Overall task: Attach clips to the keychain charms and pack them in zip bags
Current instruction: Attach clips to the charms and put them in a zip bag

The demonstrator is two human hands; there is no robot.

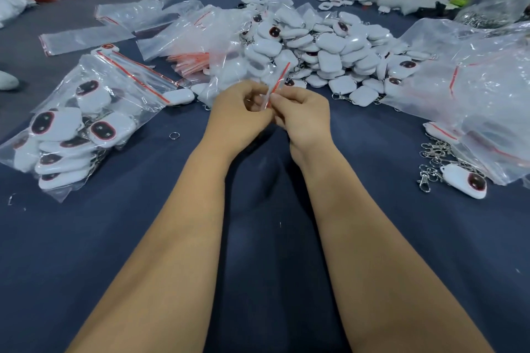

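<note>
Clear plastic with a red seal strip along its mouth, the small zip bag (pixel 252 71) is held up above the dark blue cloth table (pixel 143 238), just in front of the big heap of white charms (pixel 324 46). A pale charm shape shows through its film, though the contents are blurred. The left hand (pixel 238 112) and right hand (pixel 304 114) meet at the middle of the table, forearms reaching forward and converging, knuckles toward the camera. Fingertips of both hands are pinched shut on the bag's red strip from either side, thumbs nearly touching each other. The strip runs slantwise, its long axis rising from the pinch up and to the right, and the bag's body spreads away from the hands toward the heap. To the left lies a large clear bag of packed charms (pixel 77 126), white with dark oval faces. At the right edge a single charm (pixel 467 180) lies beside a tangle of metal clips (pixel 433 160), partly under loose plastic bags (pixel 473 89).
</note>
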